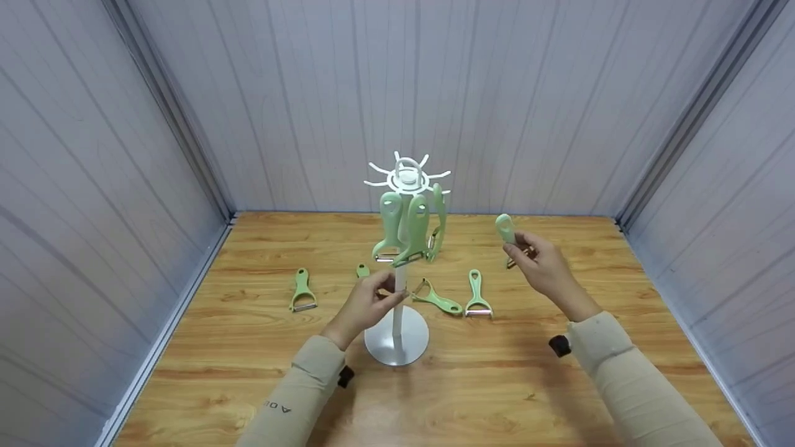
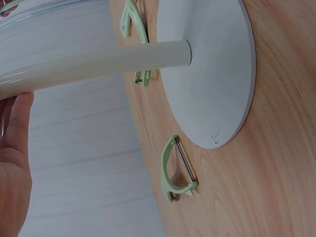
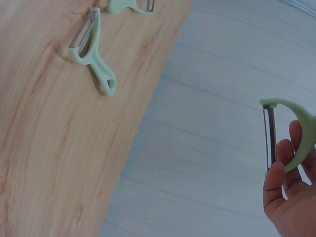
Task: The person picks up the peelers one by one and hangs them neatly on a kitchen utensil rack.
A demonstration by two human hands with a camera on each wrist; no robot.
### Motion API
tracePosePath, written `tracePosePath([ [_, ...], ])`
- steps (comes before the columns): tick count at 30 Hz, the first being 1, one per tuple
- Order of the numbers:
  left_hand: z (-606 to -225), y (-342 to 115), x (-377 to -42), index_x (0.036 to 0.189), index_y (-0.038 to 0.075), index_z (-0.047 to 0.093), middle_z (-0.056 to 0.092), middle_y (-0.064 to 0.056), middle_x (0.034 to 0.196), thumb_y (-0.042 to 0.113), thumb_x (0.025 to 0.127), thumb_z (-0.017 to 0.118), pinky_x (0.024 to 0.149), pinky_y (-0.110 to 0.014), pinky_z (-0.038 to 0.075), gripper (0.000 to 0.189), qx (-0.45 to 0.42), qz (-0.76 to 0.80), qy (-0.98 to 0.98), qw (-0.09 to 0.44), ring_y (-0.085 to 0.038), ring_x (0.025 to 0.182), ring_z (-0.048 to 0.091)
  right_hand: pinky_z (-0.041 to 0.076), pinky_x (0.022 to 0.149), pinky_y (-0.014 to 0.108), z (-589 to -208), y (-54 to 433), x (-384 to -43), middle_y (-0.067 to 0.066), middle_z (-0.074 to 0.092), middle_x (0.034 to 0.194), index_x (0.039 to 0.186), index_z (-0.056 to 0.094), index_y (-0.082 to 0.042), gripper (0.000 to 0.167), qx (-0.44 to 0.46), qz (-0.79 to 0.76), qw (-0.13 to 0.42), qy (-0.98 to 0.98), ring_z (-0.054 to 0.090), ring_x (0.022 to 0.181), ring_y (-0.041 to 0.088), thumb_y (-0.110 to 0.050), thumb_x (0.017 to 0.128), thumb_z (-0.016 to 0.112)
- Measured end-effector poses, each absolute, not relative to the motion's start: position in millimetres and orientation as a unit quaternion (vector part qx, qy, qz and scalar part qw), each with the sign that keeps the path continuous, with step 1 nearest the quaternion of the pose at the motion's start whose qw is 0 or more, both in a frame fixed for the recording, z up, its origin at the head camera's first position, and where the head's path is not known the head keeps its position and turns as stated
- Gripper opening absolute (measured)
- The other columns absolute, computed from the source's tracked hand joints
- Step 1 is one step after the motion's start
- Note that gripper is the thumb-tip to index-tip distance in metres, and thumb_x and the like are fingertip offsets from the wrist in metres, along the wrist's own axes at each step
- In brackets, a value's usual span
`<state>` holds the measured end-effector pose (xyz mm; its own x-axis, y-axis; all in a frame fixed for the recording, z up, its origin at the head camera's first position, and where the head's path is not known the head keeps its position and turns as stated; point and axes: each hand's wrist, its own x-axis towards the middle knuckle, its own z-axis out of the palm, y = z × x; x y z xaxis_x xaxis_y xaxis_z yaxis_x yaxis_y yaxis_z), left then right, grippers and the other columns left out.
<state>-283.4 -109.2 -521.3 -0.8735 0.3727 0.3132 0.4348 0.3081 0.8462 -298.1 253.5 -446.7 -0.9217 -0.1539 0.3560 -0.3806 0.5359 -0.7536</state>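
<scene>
My left hand (image 1: 366, 302) holds the white pole (image 2: 113, 63) of an upright rotating-style rack, thumb and fingers around it above the round base (image 1: 379, 347). Three light green peelers hang from the rack's hooks, one of them a front peeler (image 1: 417, 228), blades downward. To the right of the rack, my right hand (image 1: 548, 267) grips another green peeler (image 3: 307, 134) in the air. Its handle end (image 1: 504, 225) points up and its blade sits low by the fingers. In the right wrist view the thumb and fingertips lie close to the blade.
Several green peelers lie on the wooden table (image 1: 497, 385): a left one (image 1: 302, 288), one partly hidden behind my left hand (image 1: 363, 270), one beside the pole (image 1: 442, 302) and one farther right (image 1: 476, 288). Bare hooks (image 1: 379, 167) fan out at the rack's top. Pale panel walls (image 1: 559, 93) enclose the table.
</scene>
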Motion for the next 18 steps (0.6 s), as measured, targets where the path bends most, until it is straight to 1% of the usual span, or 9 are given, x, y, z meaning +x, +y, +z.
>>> tracePosePath([
  [3,-519.0,-111.0,-282.2,0.111,0.005,0.070,0.076,-0.011,0.104,0.012,0.103,0.075,0.080,-0.030,0.063,0.011,-0.249,-0.533,-0.808,0.028,-0.023,0.099,0.073,0.055,0.071,0.019,-442.7,248.1,-298.7,0.016,0.075,0.102,0.127,0.073,0.003,0.024,0.164,0.467,0.126,-0.860,0.070,0.086,0.019,-0.013,0.110,0.066],
  [7,-516.8,-110.6,-280.5,0.110,0.004,0.070,0.077,-0.012,0.105,0.010,0.103,0.074,0.082,-0.033,0.065,0.010,-0.247,-0.538,-0.805,0.034,-0.026,0.100,0.075,0.056,0.071,0.018,-438.2,243.3,-299.6,0.017,0.075,0.101,0.126,0.073,0.004,0.023,0.172,0.473,0.134,-0.854,0.069,0.084,0.015,-0.010,0.109,0.067],
  [10,-516.3,-107.7,-279.8,0.112,0.001,0.070,0.077,-0.014,0.107,0.007,0.102,0.074,0.085,-0.035,0.066,0.013,-0.242,-0.543,-0.803,0.039,-0.028,0.102,0.076,0.054,0.070,0.017,-435.8,241.3,-300.2,0.019,0.075,0.102,0.125,0.074,0.005,0.023,0.172,0.471,0.142,-0.853,0.066,0.085,0.011,-0.010,0.109,0.067],
  [13,-516.4,-104.3,-279.7,0.113,0.000,0.069,0.077,-0.017,0.106,0.005,0.100,0.077,0.087,-0.035,0.067,0.015,-0.241,-0.546,-0.801,0.045,-0.029,0.101,0.076,0.051,0.070,0.017,-433.0,239.2,-299.9,0.019,0.075,0.102,0.124,0.074,0.003,0.022,0.174,0.471,0.146,-0.853,0.064,0.086,0.009,-0.010,0.109,0.067],
  [16,-515.2,-101.3,-279.8,0.112,0.000,0.070,0.076,-0.016,0.103,0.005,0.098,0.080,0.088,-0.036,0.067,0.018,-0.233,-0.546,-0.803,0.045,-0.026,0.099,0.076,0.052,0.069,0.018,-430.4,236.4,-300.0,0.017,0.075,0.101,0.125,0.075,0.002,0.021,0.180,0.478,0.146,-0.847,0.065,0.085,0.013,-0.010,0.109,0.067],
  [18,-514.1,-100.1,-280.3,0.111,0.000,0.070,0.076,-0.013,0.101,0.005,0.097,0.081,0.089,-0.039,0.066,0.018,-0.227,-0.544,-0.807,0.044,-0.024,0.098,0.075,0.054,0.070,0.019,-428.6,233.9,-300.0,0.014,0.074,0.099,0.126,0.074,0.002,0.022,0.188,0.485,0.146,-0.842,0.068,0.086,0.016,-0.010,0.109,0.066],
])
